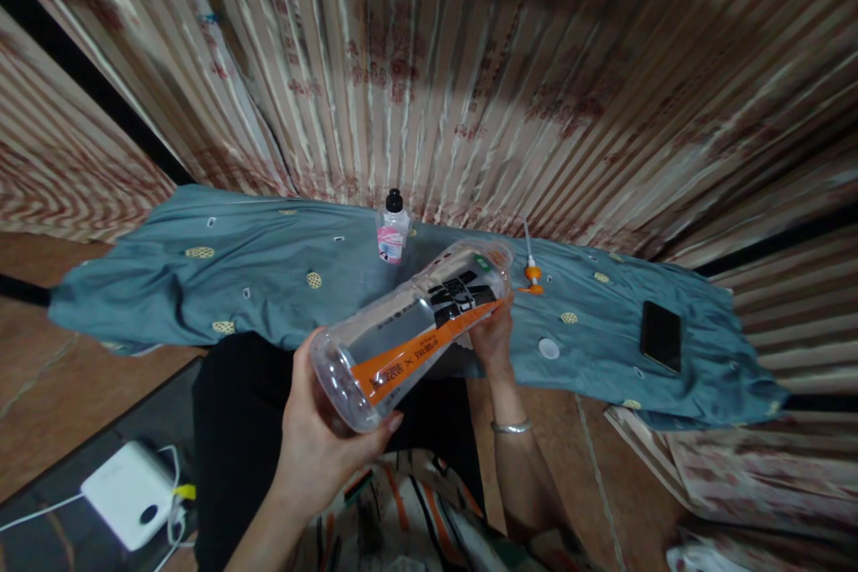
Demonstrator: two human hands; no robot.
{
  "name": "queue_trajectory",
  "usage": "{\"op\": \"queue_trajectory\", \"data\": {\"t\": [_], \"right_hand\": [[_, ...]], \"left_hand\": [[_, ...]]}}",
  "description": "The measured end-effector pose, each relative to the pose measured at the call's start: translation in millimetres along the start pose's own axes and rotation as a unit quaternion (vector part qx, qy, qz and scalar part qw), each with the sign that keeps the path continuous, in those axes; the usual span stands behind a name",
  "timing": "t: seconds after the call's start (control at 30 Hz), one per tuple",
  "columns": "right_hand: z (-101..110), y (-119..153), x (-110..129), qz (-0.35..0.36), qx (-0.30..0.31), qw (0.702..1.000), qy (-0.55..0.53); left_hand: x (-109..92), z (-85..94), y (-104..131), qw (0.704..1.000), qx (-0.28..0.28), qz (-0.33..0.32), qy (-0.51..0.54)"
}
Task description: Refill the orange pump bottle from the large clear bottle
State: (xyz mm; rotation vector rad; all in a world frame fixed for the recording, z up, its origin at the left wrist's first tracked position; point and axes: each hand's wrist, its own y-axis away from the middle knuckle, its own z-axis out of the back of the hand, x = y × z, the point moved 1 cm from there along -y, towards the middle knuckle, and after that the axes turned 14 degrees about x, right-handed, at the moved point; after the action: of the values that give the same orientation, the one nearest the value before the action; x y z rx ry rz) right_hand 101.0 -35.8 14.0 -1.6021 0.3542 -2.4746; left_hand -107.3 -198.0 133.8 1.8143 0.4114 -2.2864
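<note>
Tilted across my lap is a large clear plastic bottle (408,331) with an orange and black label, its ribbed base toward the left. My left hand (322,438) wraps round the base end. At the other end my right hand (492,326) grips the bottle, its fingers partly hidden behind the plastic. A small clear bottle (392,232) with a black cap and pink label stands upright on the cloth behind. An orange pump head (532,275) with a white tube lies to the right of the large bottle.
A teal patterned cloth (268,241) covers the narrow table. On its right side lie a black phone (660,336) and a white round disc (549,349). A pleated curtain (429,89) hangs behind. At the lower left, a white device (129,494) with cables rests on a dark surface.
</note>
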Motion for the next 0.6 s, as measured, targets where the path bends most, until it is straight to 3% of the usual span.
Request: {"op": "queue_trajectory", "data": {"t": [0.6], "right_hand": [[1.4, 0.9, 0.5, -0.02, 0.011, 1.0, -0.009]], "left_hand": [[-10.1, 0.6, -4.7, 1.0, 0.004, 0.027, 0.003]]}}
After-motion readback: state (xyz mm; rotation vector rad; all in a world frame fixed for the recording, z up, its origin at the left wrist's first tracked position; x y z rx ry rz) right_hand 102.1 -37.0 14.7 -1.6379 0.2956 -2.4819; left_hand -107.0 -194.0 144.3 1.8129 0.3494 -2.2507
